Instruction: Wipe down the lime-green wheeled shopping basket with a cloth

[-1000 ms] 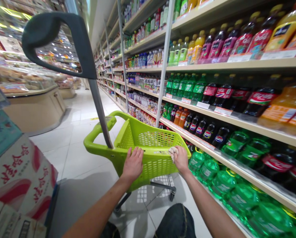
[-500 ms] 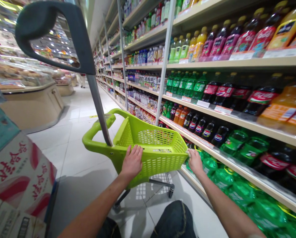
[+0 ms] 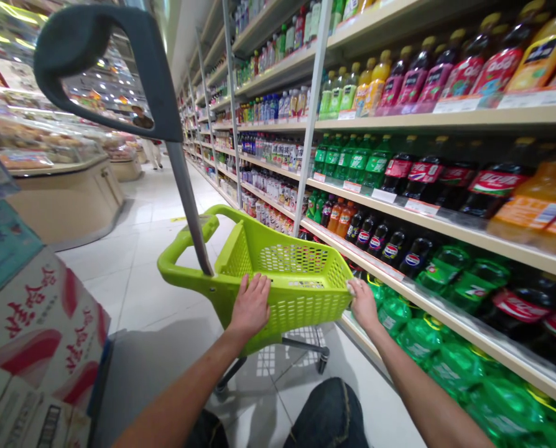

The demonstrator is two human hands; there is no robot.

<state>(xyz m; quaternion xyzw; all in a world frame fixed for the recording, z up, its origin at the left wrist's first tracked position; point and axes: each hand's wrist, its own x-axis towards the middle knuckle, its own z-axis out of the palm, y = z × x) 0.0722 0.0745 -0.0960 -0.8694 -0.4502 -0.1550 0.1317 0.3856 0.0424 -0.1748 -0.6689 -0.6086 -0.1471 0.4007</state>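
A lime-green shopping cart (image 3: 285,317) stands in front of my knees, its perforated basket tipped toward the shelf side. My left hand (image 3: 251,303) lies over the near rim of the basket, fingers bent across the edge; its thumb is hard to make out. At the basket's right front corner, my right hand (image 3: 362,300) has its fingers closed on a small white cloth (image 3: 351,285), pressed against the rim. Most of the cloth is hidden by the fingers. A grey pole (image 3: 190,205) rises from the cart to a dark looped handle (image 3: 163,81).
Shelves (image 3: 446,118) of bottled drinks run along the right, with large green bottles (image 3: 464,373) on the lowest level. Stacked cartons (image 3: 40,317) stand close on my left. Beyond are a display counter (image 3: 73,199) and a person (image 3: 150,137) in the aisle.
The view has shifted slightly, so the cart and shelves appear a little further right. My right hand has moved slightly along the basket corner, showing more white cloth. The left hand keeps its place.
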